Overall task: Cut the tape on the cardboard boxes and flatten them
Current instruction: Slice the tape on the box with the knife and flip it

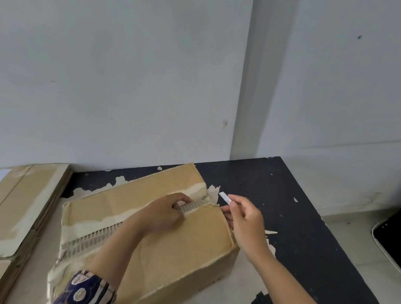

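Note:
A brown cardboard box (177,242) lies on a worn black table (297,221), its top seam split and showing pale corrugated filler. Strips of pale tape (86,224) run along that seam. My left hand (165,211) rests on the box top with its fingers curled into the seam, gripping the flap edge near the far right corner. Just right of that corner, my right hand (244,218) holds a small white blade (224,198) between thumb and fingers, its tip pointing up and left, apart from the box.
Flattened cardboard sheets (8,207) are stacked at the left edge of the table. A grey wall stands close behind. The table's right edge drops to a tiled floor, where a dark object (400,239) sits at far right.

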### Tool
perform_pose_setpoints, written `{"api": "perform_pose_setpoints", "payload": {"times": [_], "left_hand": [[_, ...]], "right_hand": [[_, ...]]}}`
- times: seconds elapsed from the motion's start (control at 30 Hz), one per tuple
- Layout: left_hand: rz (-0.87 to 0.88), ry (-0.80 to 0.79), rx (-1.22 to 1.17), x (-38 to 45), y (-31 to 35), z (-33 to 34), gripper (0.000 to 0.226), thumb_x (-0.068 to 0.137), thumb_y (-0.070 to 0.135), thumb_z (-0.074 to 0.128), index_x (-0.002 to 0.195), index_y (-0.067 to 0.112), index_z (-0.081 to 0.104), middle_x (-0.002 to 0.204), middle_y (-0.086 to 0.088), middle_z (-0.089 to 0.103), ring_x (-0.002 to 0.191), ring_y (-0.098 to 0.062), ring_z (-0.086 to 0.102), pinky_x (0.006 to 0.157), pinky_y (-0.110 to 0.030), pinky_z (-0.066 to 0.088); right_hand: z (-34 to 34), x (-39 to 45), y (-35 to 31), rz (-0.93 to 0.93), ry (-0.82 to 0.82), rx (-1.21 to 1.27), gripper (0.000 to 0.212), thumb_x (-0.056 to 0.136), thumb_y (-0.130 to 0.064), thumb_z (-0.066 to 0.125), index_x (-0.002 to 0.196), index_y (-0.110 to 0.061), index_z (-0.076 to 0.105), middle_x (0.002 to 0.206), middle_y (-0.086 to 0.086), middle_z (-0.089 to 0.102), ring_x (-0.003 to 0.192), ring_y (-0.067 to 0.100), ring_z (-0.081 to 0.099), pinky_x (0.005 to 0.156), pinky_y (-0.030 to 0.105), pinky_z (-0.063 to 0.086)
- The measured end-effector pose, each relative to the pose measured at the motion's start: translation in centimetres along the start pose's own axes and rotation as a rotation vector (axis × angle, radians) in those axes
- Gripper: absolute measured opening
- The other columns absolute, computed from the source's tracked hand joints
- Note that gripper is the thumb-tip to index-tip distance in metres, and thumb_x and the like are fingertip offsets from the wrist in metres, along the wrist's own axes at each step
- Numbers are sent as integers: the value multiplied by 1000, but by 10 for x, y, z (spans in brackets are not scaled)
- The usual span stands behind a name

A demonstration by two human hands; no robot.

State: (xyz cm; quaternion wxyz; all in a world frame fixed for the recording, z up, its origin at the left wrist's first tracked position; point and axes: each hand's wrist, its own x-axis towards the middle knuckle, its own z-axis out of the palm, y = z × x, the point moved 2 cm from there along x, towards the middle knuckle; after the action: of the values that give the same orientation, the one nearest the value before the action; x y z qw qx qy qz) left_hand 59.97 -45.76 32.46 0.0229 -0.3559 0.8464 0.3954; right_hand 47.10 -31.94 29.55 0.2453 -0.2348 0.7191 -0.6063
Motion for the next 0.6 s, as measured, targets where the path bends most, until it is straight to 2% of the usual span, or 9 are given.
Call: {"api": "perform_pose_setpoints", "payload": {"times": [0.07, 0.13, 0.23, 0.33, 0.47, 0.6], "left_hand": [[-38, 78, 37, -2, 8, 10, 16, 94, 25, 48, 108, 30, 54, 93, 3, 57, 87, -19, 53, 71, -25, 38], [-82, 196, 155, -4, 16, 22, 24, 96, 39, 44, 111, 24, 54, 105, 1, 60, 100, -20, 54, 77, -26, 35], [-116, 334, 268, -7, 23, 38, 36, 96, 51, 36, 111, 22, 53, 112, 3, 60, 105, -20, 52, 86, -32, 33], [-139, 334, 280, -7, 23, 42, 39, 94, 54, 36, 118, 27, 52, 119, 7, 59, 111, -17, 51, 91, -33, 29], [-138, 250, 186, -6, 21, 37, 33, 94, 52, 40, 122, 37, 51, 127, 13, 55, 119, -15, 47, 95, -34, 23], [-138, 268, 82, -9, 23, 37, 19, 94, 48, 45, 109, 39, 52, 111, 15, 57, 112, -12, 48, 86, -31, 17]], "right_hand": [[3, -9, 5, -21, 90, -13, 21, 97, -14, 42, 107, -22, 59, 84, -3, 69, 83, 11, 66, 76, 23, 53], [5, -14, 8, -33, 134, 2, 20, 97, -16, 42, 105, -26, 57, 84, -5, 68, 83, 10, 65, 77, 23, 52], [7, -18, 9, -55, 121, -19, 21, 97, -15, 42, 102, -29, 57, 81, -7, 68, 82, 9, 64, 77, 25, 52], [2, -16, 7, -52, 63, -52, 22, 96, -14, 44, 99, -29, 60, 79, -6, 68, 79, 11, 66, 76, 28, 53], [-7, 0, 4, -7, -109, -163, 23, 96, -13, 46, 110, -16, 64, 76, -1, 68, 76, 16, 67, 74, 37, 58], [-6, 6, -1, -71, -184, -277, 22, 96, -14, 46, 102, -26, 63, 67, -6, 62, 74, 15, 64, 76, 42, 56]]}}
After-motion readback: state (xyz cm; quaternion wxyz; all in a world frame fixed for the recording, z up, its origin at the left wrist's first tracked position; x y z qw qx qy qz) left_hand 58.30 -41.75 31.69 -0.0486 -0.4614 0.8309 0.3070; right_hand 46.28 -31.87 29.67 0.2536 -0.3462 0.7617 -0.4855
